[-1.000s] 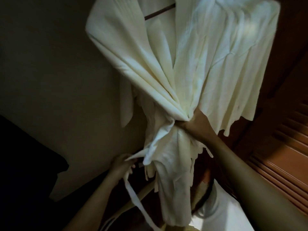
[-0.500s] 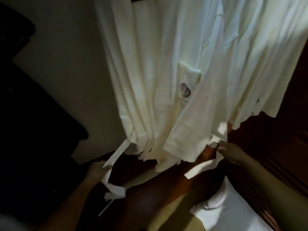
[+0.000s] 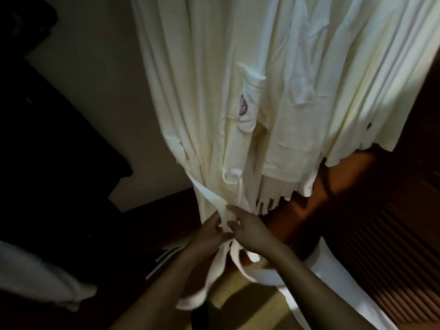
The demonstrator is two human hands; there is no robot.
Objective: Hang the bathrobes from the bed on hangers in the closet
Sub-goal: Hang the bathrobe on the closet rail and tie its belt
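A cream bathrobe hangs in front of me, with a breast pocket bearing a round logo. A second cream robe hangs to its right. The hangers are above the frame, out of sight. The front robe's belt comes round from its left side to the middle. My left hand and my right hand meet just below the robe's hem, each pinching a belt end. The loose belt tails drop down between my forearms.
A pale closet wall stands behind the robes. A louvred wooden door is at the right. Dark shapes fill the left side. White cloth lies low at the left, and another white piece on the floor at the right.
A second ago my right hand bunched the robe's front while the left held the belt. The robe now hangs loose, and both hands have come together at the middle with the belt ends.
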